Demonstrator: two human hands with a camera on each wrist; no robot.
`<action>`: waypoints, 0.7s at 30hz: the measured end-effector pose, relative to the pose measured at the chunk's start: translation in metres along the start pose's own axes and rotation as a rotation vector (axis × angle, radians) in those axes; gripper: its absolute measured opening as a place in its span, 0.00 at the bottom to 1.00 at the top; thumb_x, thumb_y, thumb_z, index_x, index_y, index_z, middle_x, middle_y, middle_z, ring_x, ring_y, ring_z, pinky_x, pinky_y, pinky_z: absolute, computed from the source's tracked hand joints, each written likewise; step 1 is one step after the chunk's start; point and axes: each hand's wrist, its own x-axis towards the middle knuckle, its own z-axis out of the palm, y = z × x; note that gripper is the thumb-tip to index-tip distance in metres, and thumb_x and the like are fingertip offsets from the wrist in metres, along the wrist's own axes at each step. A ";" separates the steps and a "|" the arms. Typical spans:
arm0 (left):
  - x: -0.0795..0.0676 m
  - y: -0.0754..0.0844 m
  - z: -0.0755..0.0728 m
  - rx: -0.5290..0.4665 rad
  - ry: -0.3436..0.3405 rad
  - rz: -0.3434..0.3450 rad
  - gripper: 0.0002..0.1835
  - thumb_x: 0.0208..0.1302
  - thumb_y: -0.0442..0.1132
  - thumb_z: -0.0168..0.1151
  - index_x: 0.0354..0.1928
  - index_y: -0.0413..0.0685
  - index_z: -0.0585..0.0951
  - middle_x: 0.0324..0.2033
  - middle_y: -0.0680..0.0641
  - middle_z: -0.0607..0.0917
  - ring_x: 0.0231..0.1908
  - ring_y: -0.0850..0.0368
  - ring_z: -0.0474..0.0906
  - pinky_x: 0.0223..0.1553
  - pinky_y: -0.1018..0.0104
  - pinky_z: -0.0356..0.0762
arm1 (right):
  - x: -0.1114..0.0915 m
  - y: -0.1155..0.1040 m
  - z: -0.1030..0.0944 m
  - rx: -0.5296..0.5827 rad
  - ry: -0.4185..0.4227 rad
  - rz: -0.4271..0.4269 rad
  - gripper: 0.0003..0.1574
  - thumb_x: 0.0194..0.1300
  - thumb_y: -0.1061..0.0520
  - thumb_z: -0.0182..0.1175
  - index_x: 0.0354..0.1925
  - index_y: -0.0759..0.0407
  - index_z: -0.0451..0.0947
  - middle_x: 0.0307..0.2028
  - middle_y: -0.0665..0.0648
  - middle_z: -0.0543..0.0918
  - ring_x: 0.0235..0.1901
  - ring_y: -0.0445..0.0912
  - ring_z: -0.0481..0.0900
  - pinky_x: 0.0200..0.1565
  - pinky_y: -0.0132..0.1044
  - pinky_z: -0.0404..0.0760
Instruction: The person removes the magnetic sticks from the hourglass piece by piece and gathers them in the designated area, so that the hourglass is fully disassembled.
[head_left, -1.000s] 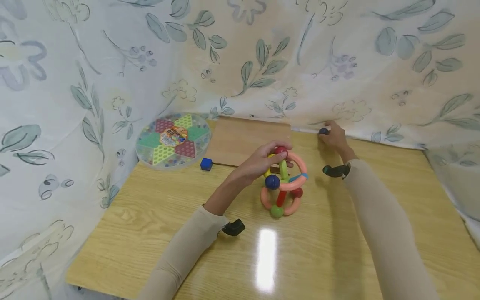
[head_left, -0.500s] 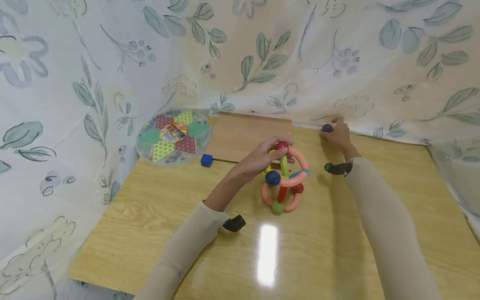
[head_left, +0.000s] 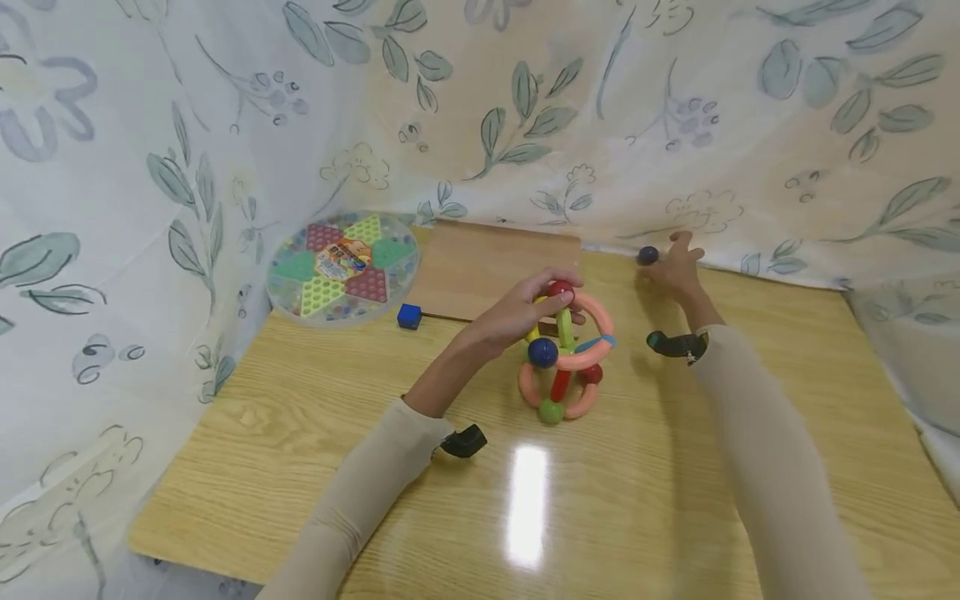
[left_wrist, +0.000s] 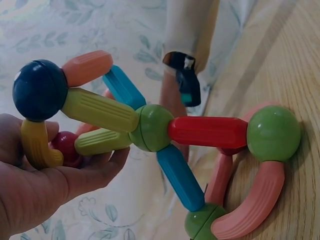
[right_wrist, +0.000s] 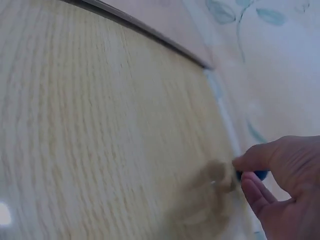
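My left hand (head_left: 517,312) grips the upper part of a toy structure (head_left: 564,325) of magnetic sticks and balls, its thumb and fingers round a red ball (head_left: 561,292). Curved salmon sticks, straight green, red and blue sticks and several balls make up the structure, which stands on the table. In the left wrist view, a green ball (left_wrist: 151,128) joins sticks at its middle. At the table's back edge my right hand (head_left: 675,271) pinches a loose dark blue ball (head_left: 648,256) between thumb and finger, the other fingers spread. Fingers partly hide this ball (right_wrist: 261,175) in the right wrist view.
Behind the structure lies a flat brown board (head_left: 487,267), with a small blue cube (head_left: 409,316) at its front left corner. A round Chinese checkers board (head_left: 342,267) sits at the back left. Floral cloth (head_left: 480,117) hangs behind the wooden table (head_left: 300,433).
Some fingers of my right hand have lifted and spread beside the blue ball, which has shifted only slightly. My left hand and the structure keep their place; the head view has tilted a little.
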 end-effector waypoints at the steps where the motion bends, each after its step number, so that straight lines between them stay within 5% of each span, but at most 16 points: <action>1: 0.000 0.000 0.000 -0.006 -0.001 -0.009 0.17 0.83 0.38 0.49 0.68 0.46 0.70 0.55 0.39 0.79 0.57 0.41 0.85 0.59 0.51 0.84 | -0.002 -0.001 -0.001 -0.009 0.004 -0.014 0.57 0.65 0.62 0.66 0.76 0.67 0.39 0.69 0.85 0.43 0.59 0.71 0.66 0.65 0.61 0.73; 7: 0.001 0.002 0.000 -0.034 0.014 -0.040 0.18 0.83 0.39 0.48 0.69 0.47 0.66 0.62 0.31 0.78 0.60 0.37 0.84 0.63 0.46 0.82 | -0.021 -0.025 -0.018 -0.067 -0.016 -0.160 0.54 0.68 0.59 0.67 0.76 0.69 0.44 0.69 0.85 0.47 0.58 0.72 0.73 0.56 0.56 0.76; 11: 0.001 0.003 -0.001 -0.027 0.004 -0.056 0.18 0.84 0.40 0.47 0.69 0.46 0.65 0.62 0.33 0.77 0.63 0.35 0.82 0.64 0.47 0.82 | -0.041 -0.051 -0.032 -0.120 -0.053 -0.258 0.45 0.71 0.56 0.66 0.74 0.71 0.55 0.66 0.84 0.62 0.60 0.75 0.73 0.56 0.62 0.78; 13: 0.001 0.004 0.000 -0.025 0.003 -0.063 0.18 0.84 0.40 0.47 0.69 0.46 0.64 0.62 0.34 0.77 0.62 0.36 0.82 0.65 0.47 0.81 | -0.053 -0.064 -0.036 -0.131 -0.072 -0.311 0.36 0.73 0.55 0.64 0.70 0.70 0.63 0.62 0.81 0.72 0.58 0.73 0.77 0.53 0.56 0.81; 18: 0.001 0.007 -0.001 -0.048 0.020 -0.066 0.19 0.84 0.40 0.47 0.69 0.45 0.62 0.60 0.35 0.78 0.62 0.36 0.82 0.67 0.42 0.78 | -0.076 -0.092 -0.038 -0.110 -0.126 -0.421 0.23 0.77 0.51 0.61 0.60 0.66 0.75 0.52 0.72 0.85 0.42 0.47 0.89 0.40 0.26 0.78; 21: 0.001 0.006 -0.001 -0.060 0.014 -0.080 0.18 0.84 0.40 0.47 0.68 0.44 0.63 0.59 0.35 0.79 0.63 0.33 0.81 0.66 0.44 0.79 | -0.089 -0.100 -0.037 -0.079 -0.168 -0.452 0.20 0.77 0.52 0.60 0.58 0.64 0.78 0.49 0.69 0.87 0.35 0.32 0.86 0.40 0.23 0.77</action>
